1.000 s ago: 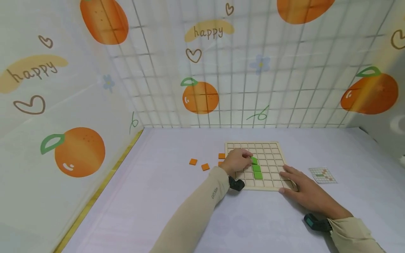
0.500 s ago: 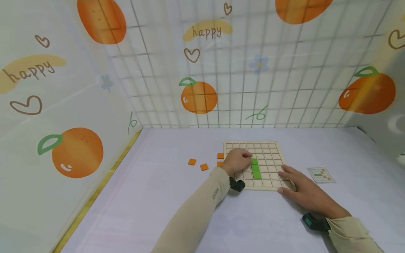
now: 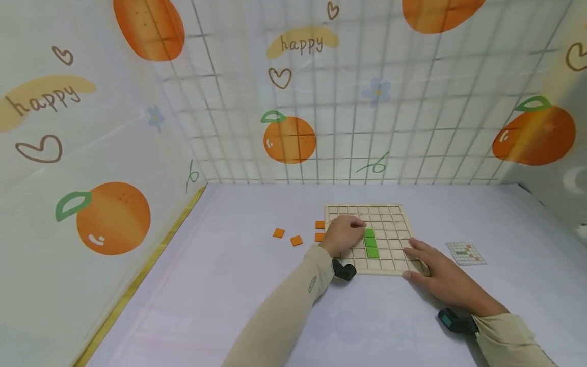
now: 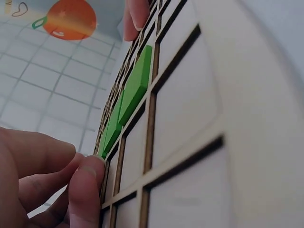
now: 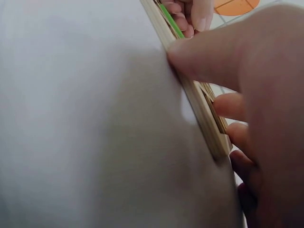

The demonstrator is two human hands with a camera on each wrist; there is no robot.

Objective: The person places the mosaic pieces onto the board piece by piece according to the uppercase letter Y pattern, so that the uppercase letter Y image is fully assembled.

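Up close, the right hand (image 3: 440, 278) rests on the near right corner of the board (image 3: 393, 236), fingers loosely spread, pinching nothing; a card (image 3: 466, 253) lies right of it on the desk (image 3: 367, 321); three green tiles (image 3: 371, 242) line up, left hand (image 3: 344, 235) at the farthest, fingers bunched, grip impossible to tell; four orange tiles (image 3: 296, 240) off left

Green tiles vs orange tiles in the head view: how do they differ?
Place: the green tiles sit on the gridded board; the orange tiles lie off its left side.
Layout: green tiles run in one line, end to end; orange tiles are spaced apart.
Count: three green tiles visible, four orange tiles.
Shared: both are flat, four-sided and plain-coloured.
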